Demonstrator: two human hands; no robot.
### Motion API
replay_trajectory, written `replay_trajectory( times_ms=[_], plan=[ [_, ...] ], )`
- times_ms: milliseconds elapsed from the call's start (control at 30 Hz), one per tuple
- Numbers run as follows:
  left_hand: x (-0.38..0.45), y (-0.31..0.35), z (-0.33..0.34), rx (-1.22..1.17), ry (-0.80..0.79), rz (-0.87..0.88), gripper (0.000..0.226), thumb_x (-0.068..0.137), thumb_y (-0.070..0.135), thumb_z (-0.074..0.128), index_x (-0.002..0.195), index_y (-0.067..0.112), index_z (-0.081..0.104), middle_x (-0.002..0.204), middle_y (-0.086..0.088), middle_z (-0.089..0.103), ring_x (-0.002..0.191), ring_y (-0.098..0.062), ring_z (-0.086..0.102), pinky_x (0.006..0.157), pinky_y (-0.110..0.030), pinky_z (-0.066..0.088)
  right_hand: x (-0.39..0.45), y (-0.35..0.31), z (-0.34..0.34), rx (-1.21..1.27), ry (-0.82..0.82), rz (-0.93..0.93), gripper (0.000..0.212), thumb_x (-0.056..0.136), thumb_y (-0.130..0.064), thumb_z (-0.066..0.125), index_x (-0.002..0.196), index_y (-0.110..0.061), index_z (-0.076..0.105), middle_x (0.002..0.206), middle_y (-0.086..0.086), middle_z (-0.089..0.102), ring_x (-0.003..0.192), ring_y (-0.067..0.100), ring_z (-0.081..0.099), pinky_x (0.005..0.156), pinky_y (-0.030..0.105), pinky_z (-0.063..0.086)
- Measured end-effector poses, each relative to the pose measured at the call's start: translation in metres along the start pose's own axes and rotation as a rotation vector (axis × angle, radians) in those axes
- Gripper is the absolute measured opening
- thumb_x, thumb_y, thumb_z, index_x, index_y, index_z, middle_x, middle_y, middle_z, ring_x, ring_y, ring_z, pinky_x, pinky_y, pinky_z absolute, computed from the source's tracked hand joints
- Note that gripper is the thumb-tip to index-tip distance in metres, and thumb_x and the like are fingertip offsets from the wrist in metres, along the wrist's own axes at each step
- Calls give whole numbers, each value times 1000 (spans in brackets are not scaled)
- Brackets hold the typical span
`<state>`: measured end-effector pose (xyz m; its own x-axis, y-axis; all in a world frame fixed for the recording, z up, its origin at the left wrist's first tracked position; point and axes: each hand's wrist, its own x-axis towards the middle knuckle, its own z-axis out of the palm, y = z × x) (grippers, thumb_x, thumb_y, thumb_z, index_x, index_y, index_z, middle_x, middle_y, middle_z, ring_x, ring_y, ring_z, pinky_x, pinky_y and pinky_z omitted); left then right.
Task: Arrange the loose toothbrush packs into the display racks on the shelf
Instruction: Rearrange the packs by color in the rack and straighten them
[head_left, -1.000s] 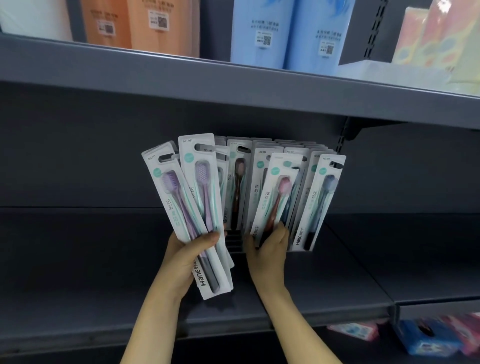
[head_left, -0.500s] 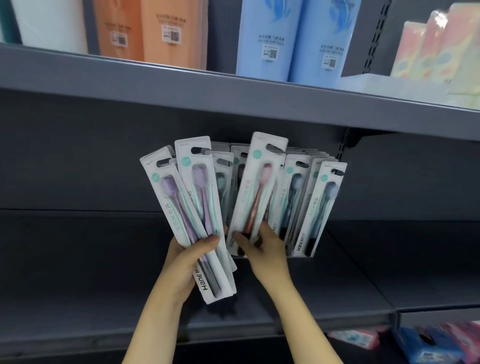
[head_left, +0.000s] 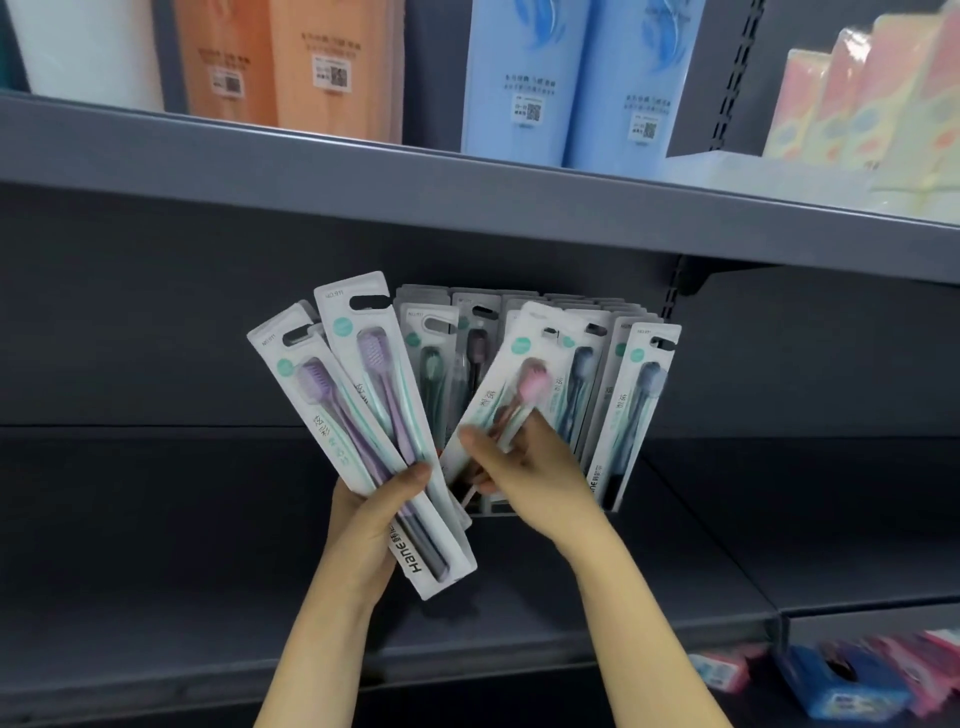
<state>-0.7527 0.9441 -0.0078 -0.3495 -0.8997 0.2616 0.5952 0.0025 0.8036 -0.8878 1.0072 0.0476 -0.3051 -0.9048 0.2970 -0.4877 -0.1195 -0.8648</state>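
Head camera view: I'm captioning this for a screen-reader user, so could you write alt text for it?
Two bare hands work at a dark grey shelf: the left hand holds a fan of purple toothbrush packs, while the right hand tilts a pink toothbrush pack in front of a display rack filled with upright packs. Orange and blue packages stand on the shelf above.

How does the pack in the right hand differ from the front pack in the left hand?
The pink-brush pack in the right hand leans to the right; the purple-brush pack in the left hand leans to the left. The pink-brush pack is held alone, in front of the racked packs; the purple-brush pack fronts a fanned bunch, left of the rack. Both share the white card, teal stripe and hang slot.
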Motion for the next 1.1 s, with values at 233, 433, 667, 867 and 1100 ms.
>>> replay_trajectory(
  times_ms=[233,433,667,867,1100],
  plan=[
    [0,-3,3,32,47,26,59,59,20,79,112,2,60,90,-29,62,77,-48,64,69,-62,54,1,-29,-5,126,326,-133,36,89,-41,57,113,-31,32,84,11,63,71,38,64,69,50,55],
    [1,-3,5,55,58,48,52,57,20,80,106,11,66,92,-17,68,82,-38,68,68,-49,58,7,-27,-2,103,435,-170,27,92,-29,55,101,-17,33,70,9,63,59,29,65,64,44,55],
    [2,-1,-5,-3,116,81,61,59,19,78,109,-9,54,74,-31,60,61,-45,64,61,-53,55,17,-24,-12,-89,480,-176,20,91,-30,57,95,-10,55,88,-1,68,79,12,67,69,18,51],
    [-1,5,-14,0,137,111,35,69,8,67,103,4,60,75,-7,69,70,-32,66,74,-58,52,26,-30,-15,-166,503,-154,15,90,-24,59,89,-10,58,76,-13,57,54,0,53,51,4,39],
    [-6,11,-10,21,99,103,26,71,3,70,95,2,60,64,-9,67,59,-34,66,63,-54,55,38,-28,-5,-219,494,-137,11,90,-21,58,85,-13,53,71,-14,53,54,-3,50,50,0,36]
  ],
)
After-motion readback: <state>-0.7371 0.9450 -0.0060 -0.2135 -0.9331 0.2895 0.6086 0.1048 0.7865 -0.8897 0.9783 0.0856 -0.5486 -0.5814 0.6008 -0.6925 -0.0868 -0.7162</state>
